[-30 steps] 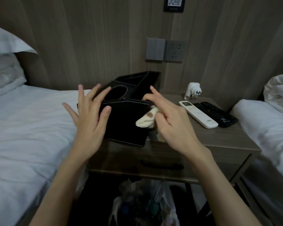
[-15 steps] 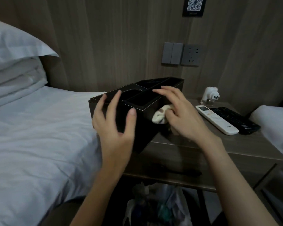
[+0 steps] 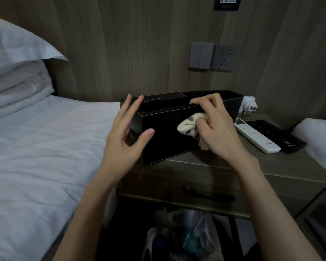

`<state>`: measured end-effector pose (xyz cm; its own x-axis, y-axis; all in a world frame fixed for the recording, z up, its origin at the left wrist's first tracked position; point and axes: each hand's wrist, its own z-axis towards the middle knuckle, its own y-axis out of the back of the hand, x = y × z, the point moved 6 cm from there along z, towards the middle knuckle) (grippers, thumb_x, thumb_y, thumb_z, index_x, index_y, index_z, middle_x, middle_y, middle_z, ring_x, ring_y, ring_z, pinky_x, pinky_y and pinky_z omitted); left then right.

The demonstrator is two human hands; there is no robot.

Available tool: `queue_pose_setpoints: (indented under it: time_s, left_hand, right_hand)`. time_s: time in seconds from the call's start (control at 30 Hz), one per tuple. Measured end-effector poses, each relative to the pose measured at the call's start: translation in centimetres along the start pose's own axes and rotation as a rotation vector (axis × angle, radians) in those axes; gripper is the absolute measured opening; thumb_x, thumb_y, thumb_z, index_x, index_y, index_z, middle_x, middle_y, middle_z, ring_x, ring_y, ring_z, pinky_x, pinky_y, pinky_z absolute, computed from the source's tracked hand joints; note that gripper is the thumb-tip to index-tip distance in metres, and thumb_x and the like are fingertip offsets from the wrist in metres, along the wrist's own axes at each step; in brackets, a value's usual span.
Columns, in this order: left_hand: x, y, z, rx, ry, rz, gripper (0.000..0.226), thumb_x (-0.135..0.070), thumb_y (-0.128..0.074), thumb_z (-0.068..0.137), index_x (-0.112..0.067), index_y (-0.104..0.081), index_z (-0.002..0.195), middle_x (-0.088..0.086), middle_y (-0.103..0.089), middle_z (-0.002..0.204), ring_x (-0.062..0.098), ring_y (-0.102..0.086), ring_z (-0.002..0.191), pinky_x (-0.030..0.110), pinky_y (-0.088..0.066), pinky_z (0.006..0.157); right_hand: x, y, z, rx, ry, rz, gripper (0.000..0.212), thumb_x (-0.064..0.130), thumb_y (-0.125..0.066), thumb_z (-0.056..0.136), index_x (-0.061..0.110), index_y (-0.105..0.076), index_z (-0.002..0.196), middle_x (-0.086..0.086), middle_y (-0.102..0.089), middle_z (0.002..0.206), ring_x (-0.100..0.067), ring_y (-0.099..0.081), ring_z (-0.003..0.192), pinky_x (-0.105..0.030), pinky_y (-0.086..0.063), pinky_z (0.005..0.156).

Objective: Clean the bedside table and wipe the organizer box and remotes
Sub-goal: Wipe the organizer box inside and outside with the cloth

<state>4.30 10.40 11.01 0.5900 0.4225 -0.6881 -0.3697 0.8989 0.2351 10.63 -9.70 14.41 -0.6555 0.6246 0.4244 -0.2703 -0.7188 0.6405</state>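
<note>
Right hand [image 3: 215, 129] is seen bunched around a cream cloth [image 3: 188, 123] with brown marks. The cloth is gripped between the thumb and the curled fingers and pressed against the front face of the organizer box [image 3: 164, 146]. The fingertips are hooked over the stitched top rim of the box. Left hand [image 3: 126, 140] is held at the box's left end with the fingers straight and spread, so nothing is grasped by it. The thumb tip is laid against or just in front of the front face; which of the two cannot be told.

The organizer box, black with pale stitching, is stood upright on the left part of the bedside table [image 3: 271, 164], just beside the bed [image 3: 36, 147]. Its open compartments are turned upward, and their contents cannot be made out.

To the right of the box, a white remote [image 3: 256, 135] and a black remote [image 3: 279, 135] are laid side by side on the table top, touching or nearly so. A white plug-in device [image 3: 249, 106] is partly hidden behind the right end of the box.

A dark drawer handle [image 3: 209, 194] is fixed to the table's front. A plastic bag [image 3: 186, 242] is seen below the table. Pillows [image 3: 11, 53] are stacked at the head of the bed, and a wall switch [image 3: 201, 55] and a socket [image 3: 224, 57] are mounted on the panelled wall above the table.
</note>
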Motion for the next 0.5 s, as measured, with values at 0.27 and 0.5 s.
queue_pose_setpoints:
  time_s: [0.27, 0.5]
  left_hand:
    - [0.9, 1.2, 0.2, -0.041, 0.024, -0.113, 0.056, -0.025, -0.062, 0.090, -0.035, -0.039, 0.140, -0.005, -0.040, 0.151, 0.013, -0.038, 0.139, 0.025, -0.041, 0.108]
    - [0.7, 1.3, 0.7, -0.035, 0.043, -0.120, 0.053, -0.013, -0.059, 0.092, -0.019, -0.043, 0.142, -0.004, -0.045, 0.147, 0.008, -0.041, 0.136, 0.025, -0.035, 0.112]
  right_hand:
    - [1.8, 0.5, -1.3, 0.026, -0.007, -0.030, 0.045, 0.015, -0.043, 0.092, 0.028, -0.051, 0.134, 0.008, -0.039, 0.118, -0.003, -0.048, 0.074, -0.007, -0.036, 0.063]
    - [2.7, 1.0, -1.9, 0.016, -0.007, -0.059, 0.049, 0.013, -0.045, 0.091, 0.033, -0.051, 0.136, 0.006, -0.039, 0.123, -0.006, -0.049, 0.071, -0.012, -0.038, 0.058]
